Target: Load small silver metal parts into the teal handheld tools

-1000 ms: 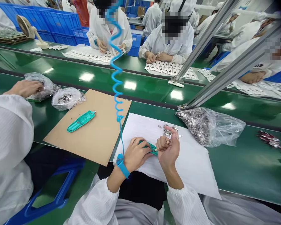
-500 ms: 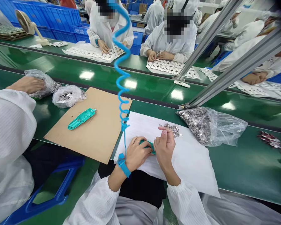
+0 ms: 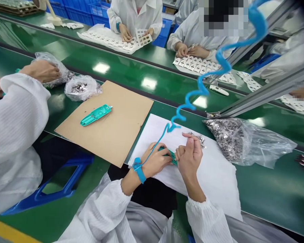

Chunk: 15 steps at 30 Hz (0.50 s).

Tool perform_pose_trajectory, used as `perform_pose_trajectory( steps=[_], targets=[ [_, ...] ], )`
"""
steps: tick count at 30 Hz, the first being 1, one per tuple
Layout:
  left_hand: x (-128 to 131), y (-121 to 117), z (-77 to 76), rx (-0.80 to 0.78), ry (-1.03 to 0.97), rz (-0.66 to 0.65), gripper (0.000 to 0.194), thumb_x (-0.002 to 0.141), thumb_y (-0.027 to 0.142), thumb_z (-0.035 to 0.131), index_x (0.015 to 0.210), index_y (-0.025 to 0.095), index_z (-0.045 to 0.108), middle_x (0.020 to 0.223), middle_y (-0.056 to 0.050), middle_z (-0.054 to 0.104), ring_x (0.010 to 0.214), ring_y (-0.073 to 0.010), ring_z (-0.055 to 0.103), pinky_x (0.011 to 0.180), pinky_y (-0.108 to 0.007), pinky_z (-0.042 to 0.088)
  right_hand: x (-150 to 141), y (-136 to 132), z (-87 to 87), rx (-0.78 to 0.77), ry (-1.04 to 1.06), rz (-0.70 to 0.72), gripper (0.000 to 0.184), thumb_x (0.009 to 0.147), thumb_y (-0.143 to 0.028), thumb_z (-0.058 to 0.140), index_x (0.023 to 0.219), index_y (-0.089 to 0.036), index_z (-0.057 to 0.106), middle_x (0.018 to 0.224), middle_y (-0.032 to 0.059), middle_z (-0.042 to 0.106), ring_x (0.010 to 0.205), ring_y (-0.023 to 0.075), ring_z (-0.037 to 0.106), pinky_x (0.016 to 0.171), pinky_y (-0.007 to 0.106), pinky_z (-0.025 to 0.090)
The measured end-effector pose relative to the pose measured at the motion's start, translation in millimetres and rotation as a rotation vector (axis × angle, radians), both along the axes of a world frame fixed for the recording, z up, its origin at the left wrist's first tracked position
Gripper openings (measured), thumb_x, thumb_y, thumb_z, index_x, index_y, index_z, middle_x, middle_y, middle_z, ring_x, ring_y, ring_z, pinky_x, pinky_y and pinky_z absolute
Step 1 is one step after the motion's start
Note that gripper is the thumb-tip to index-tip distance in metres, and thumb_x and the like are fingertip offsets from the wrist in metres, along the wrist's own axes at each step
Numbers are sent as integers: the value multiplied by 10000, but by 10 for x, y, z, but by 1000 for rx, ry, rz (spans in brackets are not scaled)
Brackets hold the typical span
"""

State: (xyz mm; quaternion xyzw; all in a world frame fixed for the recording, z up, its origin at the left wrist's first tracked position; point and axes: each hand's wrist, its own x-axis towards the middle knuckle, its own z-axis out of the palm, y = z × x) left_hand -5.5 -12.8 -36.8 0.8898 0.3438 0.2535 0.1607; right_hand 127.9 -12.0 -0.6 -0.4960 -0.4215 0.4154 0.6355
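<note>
My left hand (image 3: 155, 162), with a blue strap (image 3: 140, 170) at the wrist, is closed around a teal plastic shell (image 3: 173, 157) low over the white sheet (image 3: 218, 179). Much of that shell is hidden by my fingers. My right hand (image 3: 190, 157) is at the shell's right end, its fingers curled and the index finger bent outward; whatever it pinches is hidden. Just beyond it lies a pile of small metal pieces (image 3: 199, 139). A second teal shell (image 3: 96, 115), open side up, rests on the brown cardboard (image 3: 108, 141) to the left.
A blue coiled cord (image 3: 200, 84) runs from my wrist strap up across the view. A clear bag of metal pieces (image 3: 225, 138) lies right, beside a metal post (image 3: 253, 98). At left, a co-worker's hand (image 3: 42, 71) touches another bag, near an open bag of metal parts (image 3: 82, 88).
The view has shifted, and the coiled cord now slants to the upper right. Both my hands keep nearly the same pose at the shell. The co-worker's other hand has appeared at the left edge.
</note>
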Motion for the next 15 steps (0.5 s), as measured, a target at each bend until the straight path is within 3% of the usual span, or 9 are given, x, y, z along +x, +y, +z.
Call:
perform_pose_trajectory(
  steps=[15],
  targets=[
    [13,-1,-36,55,34,-6,237,987,362,526,929,273,739,1043,0,683,1146,-199,492,960,-379,382,-35,-36,-9,-28,-151,49,259,1022,-493,521,978,-241,566,454,-124,238,319,91,195,316,200,189]
  ],
)
